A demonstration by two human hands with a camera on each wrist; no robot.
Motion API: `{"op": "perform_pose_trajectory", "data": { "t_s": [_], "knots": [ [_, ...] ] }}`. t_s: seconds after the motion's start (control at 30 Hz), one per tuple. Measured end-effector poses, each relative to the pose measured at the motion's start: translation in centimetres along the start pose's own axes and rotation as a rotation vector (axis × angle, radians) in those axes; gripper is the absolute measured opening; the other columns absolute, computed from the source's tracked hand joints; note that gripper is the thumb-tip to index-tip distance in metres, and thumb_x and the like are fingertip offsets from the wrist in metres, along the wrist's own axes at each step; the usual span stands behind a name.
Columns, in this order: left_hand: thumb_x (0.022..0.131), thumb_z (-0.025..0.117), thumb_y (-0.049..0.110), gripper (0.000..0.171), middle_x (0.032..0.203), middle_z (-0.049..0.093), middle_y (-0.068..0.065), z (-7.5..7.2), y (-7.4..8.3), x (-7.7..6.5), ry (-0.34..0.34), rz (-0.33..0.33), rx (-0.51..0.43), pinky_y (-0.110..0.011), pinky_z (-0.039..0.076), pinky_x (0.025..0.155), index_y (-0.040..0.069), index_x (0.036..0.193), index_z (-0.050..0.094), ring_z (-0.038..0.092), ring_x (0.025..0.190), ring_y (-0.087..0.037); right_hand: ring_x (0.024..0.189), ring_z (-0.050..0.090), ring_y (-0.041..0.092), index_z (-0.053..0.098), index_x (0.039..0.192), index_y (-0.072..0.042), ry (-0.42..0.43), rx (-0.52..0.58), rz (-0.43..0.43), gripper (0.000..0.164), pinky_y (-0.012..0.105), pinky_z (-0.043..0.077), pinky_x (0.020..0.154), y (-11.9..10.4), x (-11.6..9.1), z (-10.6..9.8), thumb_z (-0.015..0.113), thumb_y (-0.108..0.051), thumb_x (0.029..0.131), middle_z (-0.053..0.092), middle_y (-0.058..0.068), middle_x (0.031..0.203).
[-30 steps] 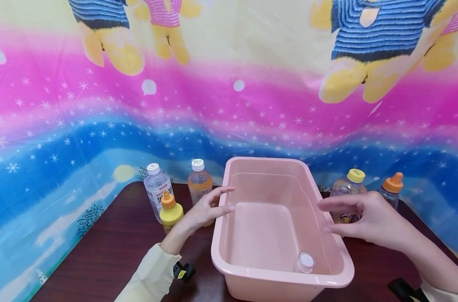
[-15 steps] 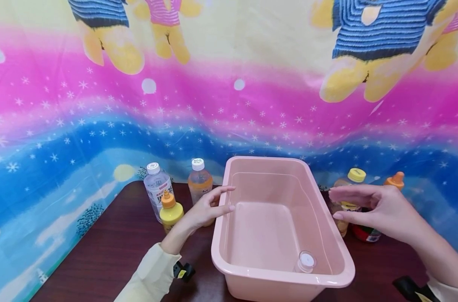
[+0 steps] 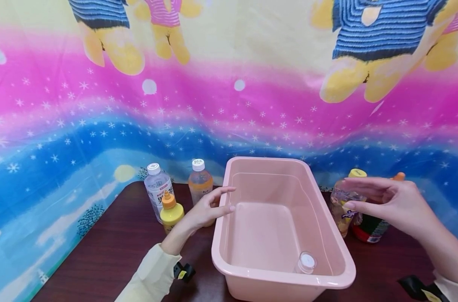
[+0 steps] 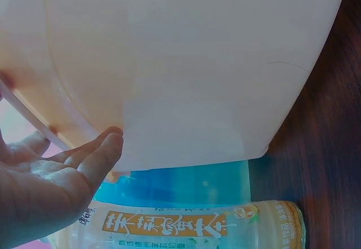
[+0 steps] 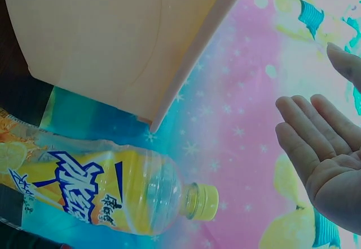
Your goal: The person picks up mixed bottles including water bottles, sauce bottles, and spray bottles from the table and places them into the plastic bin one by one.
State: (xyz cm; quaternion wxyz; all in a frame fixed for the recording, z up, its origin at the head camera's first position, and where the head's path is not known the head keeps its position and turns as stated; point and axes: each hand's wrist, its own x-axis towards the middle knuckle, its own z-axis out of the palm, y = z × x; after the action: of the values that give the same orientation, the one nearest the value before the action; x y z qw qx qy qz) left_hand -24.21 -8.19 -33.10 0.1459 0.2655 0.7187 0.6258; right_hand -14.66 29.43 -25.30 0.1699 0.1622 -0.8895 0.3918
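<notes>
A pink plastic basin [image 3: 264, 235] stands in the middle of the table in the head view. Inside its near right corner is a clear bottle with a white cap [image 3: 306, 261]. My left hand [image 3: 204, 209] rests at the basin's left rim, thumb and index finger extended over it, fingers loose. My right hand [image 3: 396, 205] is outside the right rim with its fingers spread from the thumb, holding nothing. In the head view it partly covers a yellow-capped iced tea bottle [image 3: 340, 209]. The right wrist view shows this clear bottle [image 5: 107, 187] apart from my fingers.
Left of the basin stand a white-capped labelled bottle [image 3: 157, 191], a yellow squeeze bottle [image 3: 171, 214] and a white-capped bottle with orange contents or label [image 3: 199, 182]. Behind my right hand is an orange-capped bottle [image 3: 370, 228]. A patterned cloth [image 3: 229, 105] hangs behind the table.
My right hand has moved rightward, away from the basin's right rim, uncovering more of the yellow-capped bottle. The left hand and basin have stayed in place.
</notes>
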Motion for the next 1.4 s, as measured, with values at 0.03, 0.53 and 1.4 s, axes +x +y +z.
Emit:
{"op": "perform_pose_trajectory", "data": {
  "t_s": [0.03, 0.53, 1.4],
  "knots": [
    [0.088, 0.059, 0.019, 0.056, 0.133, 0.041, -0.025, 0.0, 0.0, 0.0, -0.001, 0.001, -0.002, -0.045, 0.048, 0.087, 0.005, 0.137, 0.036, 0.045, 0.118, -0.041, 0.092, 0.058, -0.009, 0.058, 0.120, -0.003, 0.006, -0.006, 0.001, 0.047, 0.009, 0.049, 0.067, 0.1, 0.0, -0.1, 0.072, -0.003, 0.075, 0.064, -0.020, 0.103],
    [0.087, 0.060, 0.021, 0.057, 0.134, 0.041, -0.024, 0.0, 0.1, -0.1, 0.009, -0.006, 0.009, -0.046, 0.048, 0.086, 0.006, 0.137, 0.036, 0.043, 0.119, -0.042, 0.094, 0.056, -0.012, 0.057, 0.122, -0.004, 0.103, 0.047, 0.027, 0.048, 0.008, 0.048, 0.064, 1.2, 0.3, -0.7, 0.071, 0.000, 0.076, 0.062, -0.025, 0.102],
    [0.087, 0.061, 0.025, 0.058, 0.135, 0.040, -0.022, 0.0, -0.1, 0.0, 0.017, -0.017, 0.032, -0.044, 0.048, 0.087, 0.010, 0.138, 0.037, 0.043, 0.119, -0.041, 0.093, 0.044, -0.024, 0.049, 0.132, -0.013, 0.176, -0.054, 0.260, 0.059, -0.001, 0.040, 0.067, 3.1, 0.5, -2.0, 0.071, -0.028, 0.078, 0.051, -0.037, 0.101]
  ]
}}
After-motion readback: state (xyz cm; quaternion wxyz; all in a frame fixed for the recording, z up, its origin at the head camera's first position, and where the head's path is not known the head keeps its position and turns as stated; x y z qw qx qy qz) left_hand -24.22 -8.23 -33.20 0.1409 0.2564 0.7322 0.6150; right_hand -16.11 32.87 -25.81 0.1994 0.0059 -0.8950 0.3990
